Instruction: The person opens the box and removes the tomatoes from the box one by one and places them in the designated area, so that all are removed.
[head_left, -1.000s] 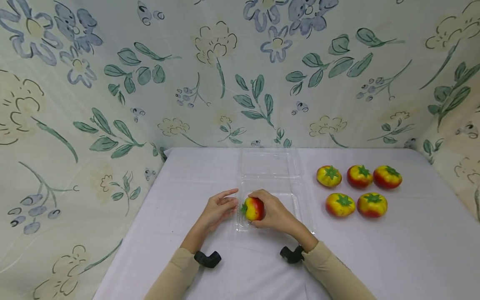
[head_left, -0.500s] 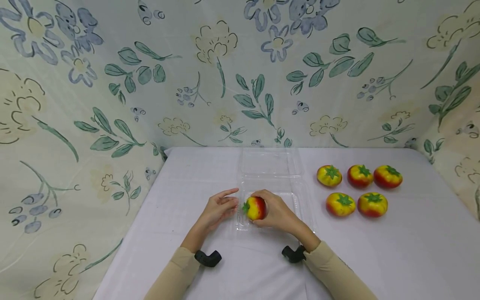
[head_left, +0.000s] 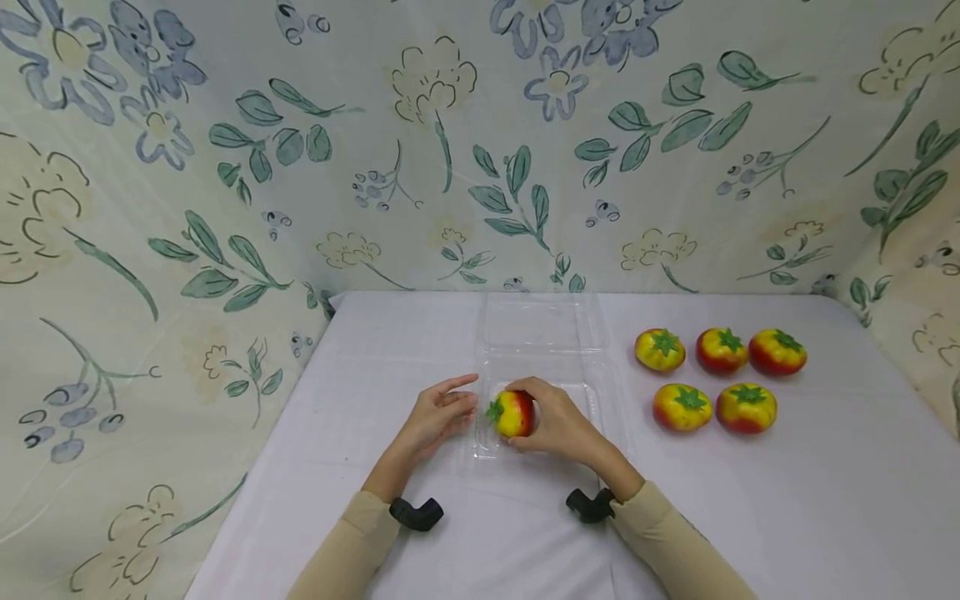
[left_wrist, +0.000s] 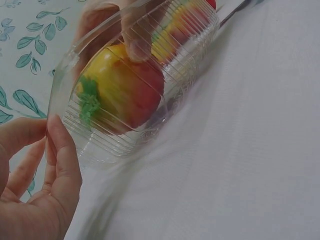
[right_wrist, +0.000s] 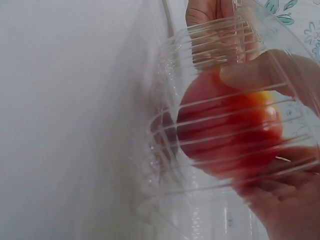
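Note:
A clear plastic clamshell box lies unfolded on the white cloth, its lid tipped back on the far side. Inside its near left part is a red-and-yellow toy fruit with a green leafy top that points left. My right hand grips this fruit, thumb on the near side and fingers on the far side. At the box's left side, my left hand pinches the rim between thumb and finger, as the left wrist view makes plain. Through the ribbed wall the fruit appears low in the box.
To the right of the box, several matching toy fruits sit in two rows; one is the near left fruit, another the far right fruit. A floral curtain hangs behind and beside the table.
The fruit and my right hand have shifted very slightly right within the box. My left hand stays at the rim.

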